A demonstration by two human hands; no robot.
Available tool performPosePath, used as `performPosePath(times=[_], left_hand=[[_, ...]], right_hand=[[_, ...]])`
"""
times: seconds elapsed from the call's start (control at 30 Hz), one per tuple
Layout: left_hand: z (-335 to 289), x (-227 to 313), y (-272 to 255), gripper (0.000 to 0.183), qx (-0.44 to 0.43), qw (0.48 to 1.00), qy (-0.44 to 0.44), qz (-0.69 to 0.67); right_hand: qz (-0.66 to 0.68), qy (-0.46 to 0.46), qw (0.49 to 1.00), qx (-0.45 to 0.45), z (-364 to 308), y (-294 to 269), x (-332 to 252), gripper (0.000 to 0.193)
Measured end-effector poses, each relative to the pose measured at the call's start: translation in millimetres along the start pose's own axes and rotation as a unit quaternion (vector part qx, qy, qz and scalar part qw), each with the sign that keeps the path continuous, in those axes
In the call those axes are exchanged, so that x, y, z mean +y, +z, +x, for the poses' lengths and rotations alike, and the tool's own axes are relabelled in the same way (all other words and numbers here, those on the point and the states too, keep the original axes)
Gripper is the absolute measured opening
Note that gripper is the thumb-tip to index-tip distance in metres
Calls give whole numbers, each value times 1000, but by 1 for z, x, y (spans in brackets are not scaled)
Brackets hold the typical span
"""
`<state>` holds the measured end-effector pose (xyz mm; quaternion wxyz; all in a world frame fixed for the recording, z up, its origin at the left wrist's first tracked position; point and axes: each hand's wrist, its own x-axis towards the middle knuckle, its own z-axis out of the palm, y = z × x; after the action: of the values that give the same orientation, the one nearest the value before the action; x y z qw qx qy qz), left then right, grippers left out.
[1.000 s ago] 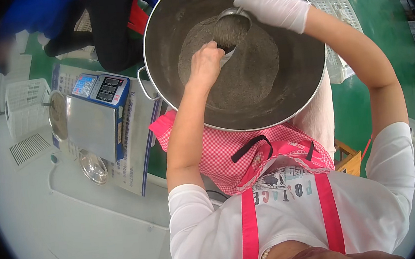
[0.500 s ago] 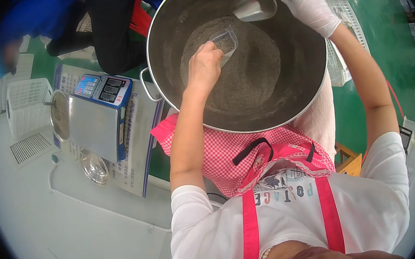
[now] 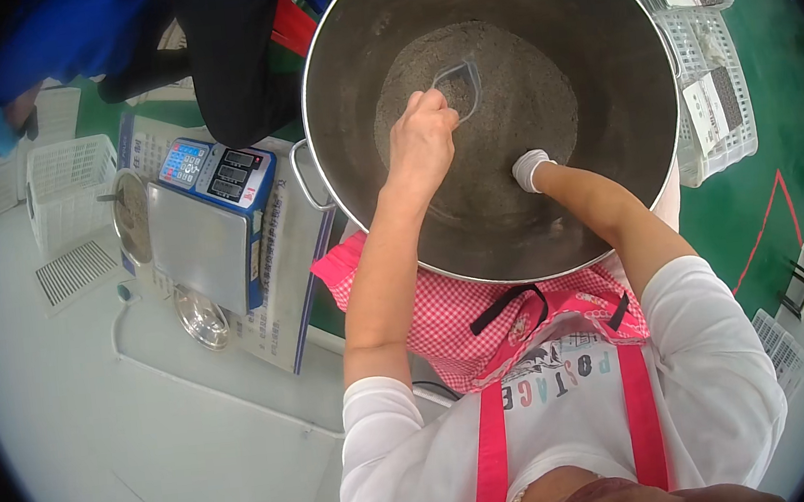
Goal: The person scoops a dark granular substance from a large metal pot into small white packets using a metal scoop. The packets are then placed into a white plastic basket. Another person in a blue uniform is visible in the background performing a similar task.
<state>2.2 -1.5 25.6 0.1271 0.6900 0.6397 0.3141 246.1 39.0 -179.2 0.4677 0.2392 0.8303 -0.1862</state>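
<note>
A large metal pot [image 3: 618,85] stands in front of me, with grey-brown powder [image 3: 517,85] spread over its bottom. My bare left hand [image 3: 422,138] is closed on the edge of a small clear plastic bag [image 3: 470,75], held over the powder with its mouth spread. My right hand [image 3: 532,171], in a white glove, is low in the pot at the right part of the powder. Its fingers look curled. The metal scoop it held a moment ago does not show now, hidden by the hand or the powder.
Left of the pot, a blue scale [image 3: 202,236] with a metal plate sits on a printed board, beside a round metal dish [image 3: 131,219] and a shiny bowl [image 3: 202,319]. White baskets [image 3: 720,138] stand at right. A person in dark trousers [image 3: 234,64] is at the upper left.
My right hand has come down from above the pot's far right rim into the powder, and the scoop has gone out of sight. The left hand keeps its hold on the bag.
</note>
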Motion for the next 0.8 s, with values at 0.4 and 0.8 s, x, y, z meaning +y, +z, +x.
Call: performPosePath(times=[0.4,0.8], left_hand=[[-8,-7,12,6,-64,995,54,61],[-21,-3,2,7,45,998,32,-3]], right_hand=[[512,-288,787,186,-151,-216,32,32],[604,-71,599,521,-232,-132,106,30]])
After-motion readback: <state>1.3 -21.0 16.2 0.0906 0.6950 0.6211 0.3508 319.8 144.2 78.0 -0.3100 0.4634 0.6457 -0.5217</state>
